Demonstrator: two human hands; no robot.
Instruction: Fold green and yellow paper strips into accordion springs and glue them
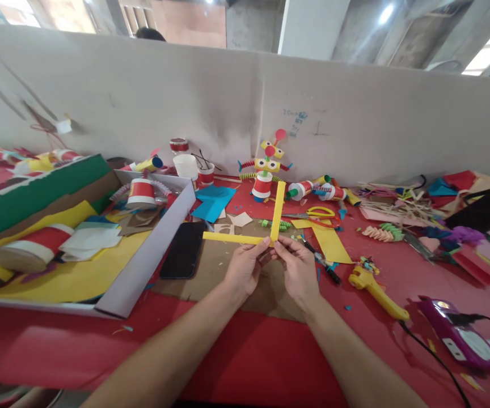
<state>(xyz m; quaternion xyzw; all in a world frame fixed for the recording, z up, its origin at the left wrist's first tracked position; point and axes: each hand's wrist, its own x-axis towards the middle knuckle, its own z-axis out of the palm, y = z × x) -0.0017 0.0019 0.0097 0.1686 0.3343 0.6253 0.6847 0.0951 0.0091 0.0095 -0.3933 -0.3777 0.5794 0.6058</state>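
Table [249, 357], red-surfaced, below the right hand [301, 275]. Partition [177, 96], whitish, smudged, beyond that hand. Pillar [312, 25], pale, farther beyond. Lamp [386, 13], lit, high to the hand's right. Bright opening [489, 48], farther right.

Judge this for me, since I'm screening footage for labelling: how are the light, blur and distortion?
Head view: glare around the ceiling lamp at upper right; head view: wide-angle stretching of the box toward the left edge; head view: handwriting on the partition too soft to read; head view: left hand, right hand and yellow L-shaped piece clearly distinguishable.
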